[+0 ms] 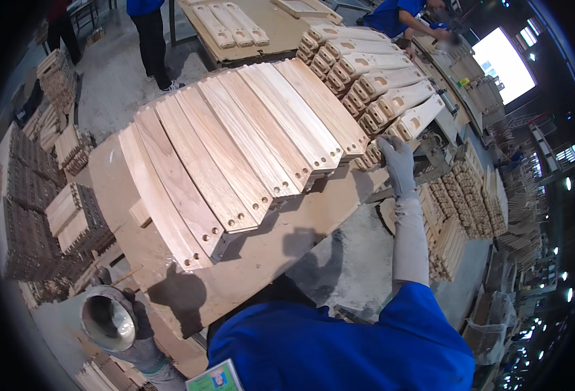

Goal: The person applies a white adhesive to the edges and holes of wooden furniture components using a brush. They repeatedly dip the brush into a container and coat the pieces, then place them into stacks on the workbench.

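My left hand [143, 320], in a dark grey glove, is closed around a round, open-mouthed metal cup [95, 318] at the lower left. The cup's shiny inside faces up; what it holds, if anything, I cannot make out. My right hand [398, 159], in a pale grey glove with a long sleeve cover, reaches out to the right. Its fingers curl over the near end of a slotted wooden piece [369, 158] at the stack's lower edge. Between my hands lies a row of pale, slightly curved wooden slats [235, 150], with drilled holes at their near ends.
The slats rest on a brown worktable [326, 215]. Slotted wooden parts [385, 81] are piled at its far right. Stacked wood [23, 189] stands on the left, more [473, 195] on the right. Two people in blue [147, 39] [392, 16] stand beyond, beside another table [274, 32].
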A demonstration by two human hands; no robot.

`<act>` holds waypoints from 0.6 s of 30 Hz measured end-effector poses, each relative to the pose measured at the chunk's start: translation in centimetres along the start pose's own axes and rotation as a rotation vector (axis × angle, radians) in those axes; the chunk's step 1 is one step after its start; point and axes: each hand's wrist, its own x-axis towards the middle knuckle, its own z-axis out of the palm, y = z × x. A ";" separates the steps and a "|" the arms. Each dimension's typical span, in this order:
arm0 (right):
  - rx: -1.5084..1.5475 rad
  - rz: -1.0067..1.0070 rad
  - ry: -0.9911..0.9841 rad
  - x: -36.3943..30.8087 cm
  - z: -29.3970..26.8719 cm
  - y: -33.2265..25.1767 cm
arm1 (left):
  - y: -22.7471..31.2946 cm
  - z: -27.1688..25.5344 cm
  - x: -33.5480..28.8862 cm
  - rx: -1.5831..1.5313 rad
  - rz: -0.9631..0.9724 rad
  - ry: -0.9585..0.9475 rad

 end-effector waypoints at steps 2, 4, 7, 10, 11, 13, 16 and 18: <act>0.020 0.001 0.077 -0.7 -0.1 2.8 | -0.7 -1.1 -0.6 0.099 0.040 0.008; 0.203 0.088 -0.042 -3.8 1.6 3.9 | -1.7 -1.8 -0.6 0.074 0.063 0.031; -0.093 0.081 -0.193 -8.6 4.0 6.3 | -2.7 -3.3 -0.6 0.251 0.066 -0.011; 0.345 0.147 -0.377 -10.7 8.7 11.0 | -3.7 -4.5 -1.0 0.176 0.128 -0.010; 0.518 0.204 -0.447 -10.8 10.2 12.7 | -4.0 -4.4 -0.7 0.131 0.157 -0.007; 0.512 0.300 -0.488 -11.9 11.7 9.8 | -3.6 -4.4 -1.3 0.088 0.199 0.082; 0.259 0.210 -0.333 -12.7 11.5 9.6 | -3.3 -4.9 -0.2 -0.464 0.096 -0.007; 0.251 0.176 -0.163 -12.2 11.1 10.1 | -3.0 -5.1 0.4 -0.565 -0.023 -0.029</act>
